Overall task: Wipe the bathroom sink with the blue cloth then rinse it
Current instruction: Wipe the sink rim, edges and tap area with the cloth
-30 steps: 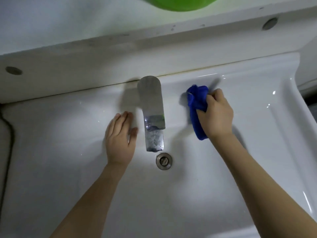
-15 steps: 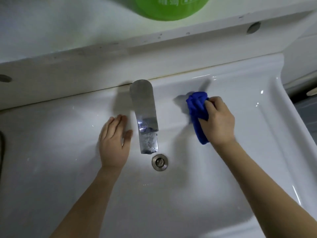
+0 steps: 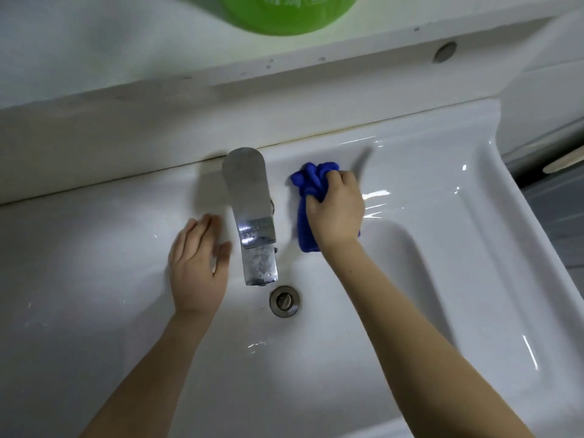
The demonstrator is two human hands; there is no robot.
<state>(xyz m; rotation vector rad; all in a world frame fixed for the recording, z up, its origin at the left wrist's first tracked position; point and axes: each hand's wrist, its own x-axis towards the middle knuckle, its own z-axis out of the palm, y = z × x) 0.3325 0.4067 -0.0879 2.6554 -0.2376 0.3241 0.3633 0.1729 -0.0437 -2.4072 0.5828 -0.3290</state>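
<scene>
The white bathroom sink (image 3: 458, 235) fills the view, with a chrome faucet (image 3: 251, 213) at its back middle and a metal drain (image 3: 284, 301) below the spout. My right hand (image 3: 336, 210) is closed on the bunched blue cloth (image 3: 311, 184) and presses it against the sink's back ledge, just right of the faucet. Part of the cloth hangs under my palm. My left hand (image 3: 199, 267) lies flat on the sink surface left of the faucet, fingers apart, holding nothing.
A green plastic container (image 3: 290, 11) stands on the white shelf (image 3: 221, 67) above the sink. To the far right a white fixture (image 3: 550, 90) sits beside the sink's raised right rim. Wet streaks shine on the ledge right of the cloth.
My right hand has shifted the blue cloth a little up the back ledge and bunched it tighter. The left hand has stayed flat beside the faucet. The view has tilted slightly.
</scene>
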